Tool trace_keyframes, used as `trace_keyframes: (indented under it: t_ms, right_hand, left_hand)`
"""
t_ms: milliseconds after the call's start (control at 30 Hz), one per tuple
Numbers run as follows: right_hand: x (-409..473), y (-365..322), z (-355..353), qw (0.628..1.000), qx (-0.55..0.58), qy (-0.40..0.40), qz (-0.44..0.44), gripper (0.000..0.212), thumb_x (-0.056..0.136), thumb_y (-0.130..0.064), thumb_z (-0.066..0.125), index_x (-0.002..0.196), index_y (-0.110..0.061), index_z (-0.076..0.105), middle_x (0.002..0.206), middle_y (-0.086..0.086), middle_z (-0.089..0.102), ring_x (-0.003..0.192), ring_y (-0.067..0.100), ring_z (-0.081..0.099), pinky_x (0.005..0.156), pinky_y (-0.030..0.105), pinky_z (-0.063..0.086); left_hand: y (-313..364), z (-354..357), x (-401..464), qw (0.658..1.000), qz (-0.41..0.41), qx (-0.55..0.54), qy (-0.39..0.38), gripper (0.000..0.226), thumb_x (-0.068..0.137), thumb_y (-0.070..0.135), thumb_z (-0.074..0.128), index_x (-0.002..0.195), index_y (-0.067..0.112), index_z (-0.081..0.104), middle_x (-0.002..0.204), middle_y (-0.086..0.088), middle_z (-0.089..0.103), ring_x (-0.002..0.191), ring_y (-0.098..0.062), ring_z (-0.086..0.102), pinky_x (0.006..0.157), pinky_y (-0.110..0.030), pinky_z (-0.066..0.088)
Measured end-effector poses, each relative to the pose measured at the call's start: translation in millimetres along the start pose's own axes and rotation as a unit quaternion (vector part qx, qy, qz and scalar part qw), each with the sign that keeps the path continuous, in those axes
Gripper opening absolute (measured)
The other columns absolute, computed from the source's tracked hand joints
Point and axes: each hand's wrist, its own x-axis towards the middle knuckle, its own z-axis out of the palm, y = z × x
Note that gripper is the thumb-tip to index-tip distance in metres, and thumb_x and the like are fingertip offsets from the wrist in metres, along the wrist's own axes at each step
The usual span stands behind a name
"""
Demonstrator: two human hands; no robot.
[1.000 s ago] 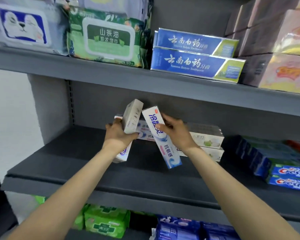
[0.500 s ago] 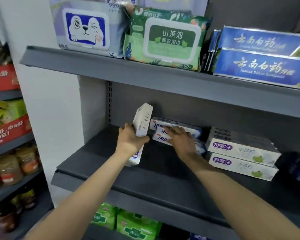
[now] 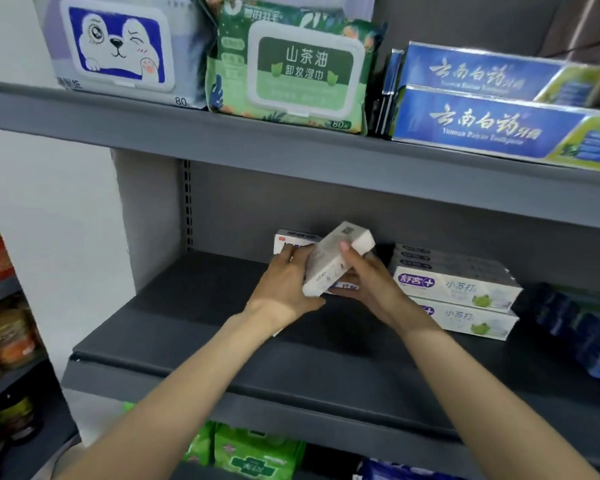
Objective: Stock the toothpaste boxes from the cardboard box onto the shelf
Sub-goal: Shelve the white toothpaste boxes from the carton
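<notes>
Both hands (image 3: 284,289) hold a toothpaste box (image 3: 336,259) above the shelf (image 3: 222,344)

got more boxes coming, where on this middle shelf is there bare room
Bare patch: the middle shelf left of both hands, up to the side wall, and its front strip. Crowded right: stacked white boxes, then blue boxes.

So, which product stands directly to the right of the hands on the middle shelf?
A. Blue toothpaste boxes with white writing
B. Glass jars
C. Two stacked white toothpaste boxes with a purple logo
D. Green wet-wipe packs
C: the stacked white toothpaste boxes with a purple logo lie on the middle shelf just right of the right hand, which with the left hand holds a white box.
</notes>
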Motion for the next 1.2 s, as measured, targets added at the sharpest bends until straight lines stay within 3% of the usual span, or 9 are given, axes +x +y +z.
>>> trace_keyframes:
  t_ms: [200,367,467,567,733,833,900,1067,1200]
  right_hand:
    - [-28,-2,-49,0.983,0.153,0.071,-0.067,0.036,0.094,-0.016,0.049,0.129,-0.007,0.048,0.118,0.017,0.064,0.108,0.029,0.063,0.071,0.035,0.058]
    - [-59,-16,-88,0.988,0.112,0.042,-0.097,0.056,0.081,-0.028,0.058,0.134,-0.016,0.044,0.110,0.004,0.065,0.095,0.017,0.066,0.072,0.028,0.056]
    - [-69,-25,-105,0.988,0.057,0.086,-0.119,0.077,0.074,-0.026,0.066,0.141,-0.024,0.031,0.120,0.005,0.061,0.103,0.015,0.065,0.085,0.035,0.055]
    - [-81,-33,-130,0.980,0.067,0.153,-0.108,0.095,0.074,-0.020,0.071,0.146,-0.033,0.012,0.126,0.006,0.056,0.109,0.019,0.062,0.092,0.045,0.051]
    - [-101,-30,-162,0.963,0.010,0.255,-0.083,0.049,0.082,-0.018,0.070,0.120,-0.020,0.038,0.107,-0.002,0.059,0.094,0.010,0.062,0.078,0.037,0.057]
    - [-102,-25,-181,0.957,-0.070,0.275,-0.056,0.063,0.071,-0.035,0.080,0.119,-0.012,0.047,0.105,0.002,0.064,0.094,0.016,0.066,0.078,0.034,0.057]
    - [-105,-18,-192,0.942,-0.182,0.281,-0.038,0.078,0.059,-0.053,0.082,0.118,-0.009,0.056,0.106,0.003,0.068,0.103,0.020,0.065,0.088,0.036,0.053]
    - [-115,-6,-206,0.917,-0.270,0.291,-0.028,0.063,0.077,-0.026,0.076,0.131,-0.009,0.047,0.120,0.001,0.058,0.115,0.019,0.051,0.083,0.021,0.035]
    - [-112,5,-211,0.900,-0.326,0.288,-0.017,0.052,0.084,-0.023,0.070,0.130,-0.009,0.050,0.121,0.014,0.063,0.115,0.030,0.056,0.073,0.023,0.035]
  left_hand:
    - [34,13,2,0.997,0.023,-0.047,-0.049,0.095,0.068,0.041,0.079,0.144,0.032,0.022,0.138,0.008,0.043,0.126,-0.016,0.042,0.102,-0.032,0.038]
    - [69,23,2,0.978,-0.008,-0.160,-0.136,0.041,0.084,0.039,0.066,0.118,0.019,0.055,0.108,0.006,0.062,0.103,-0.018,0.060,0.086,-0.029,0.046]
    - [90,31,-3,0.869,-0.076,-0.406,-0.272,0.027,0.094,0.032,0.050,0.113,0.016,0.060,0.104,-0.011,0.070,0.088,-0.028,0.067,0.085,-0.034,0.051]
    - [96,41,0,0.810,-0.112,-0.454,-0.352,0.031,0.089,0.036,0.049,0.108,0.016,0.063,0.101,-0.013,0.071,0.081,-0.028,0.068,0.078,-0.034,0.050]
    - [100,64,12,0.762,-0.176,-0.586,-0.213,0.027,0.088,0.033,0.058,0.107,0.015,0.059,0.106,-0.010,0.066,0.092,-0.026,0.065,0.077,-0.035,0.058]
    - [109,79,9,0.806,-0.152,-0.556,-0.134,0.009,0.088,0.020,0.063,0.093,0.017,0.057,0.103,-0.004,0.066,0.096,-0.019,0.064,0.089,-0.034,0.053]
    - [114,86,7,0.838,-0.149,-0.521,-0.068,0.016,0.085,0.012,0.066,0.091,0.017,0.052,0.110,-0.009,0.064,0.099,-0.020,0.064,0.089,-0.034,0.054]
    - [122,99,4,0.960,-0.132,-0.245,-0.005,0.048,0.084,0.031,0.069,0.126,0.016,0.049,0.127,-0.004,0.052,0.115,-0.023,0.052,0.099,-0.031,0.043]
    - [139,112,-1,0.982,-0.136,-0.127,0.029,0.059,0.087,0.034,0.064,0.138,0.010,0.044,0.138,-0.009,0.051,0.126,-0.024,0.046,0.097,-0.025,0.034]
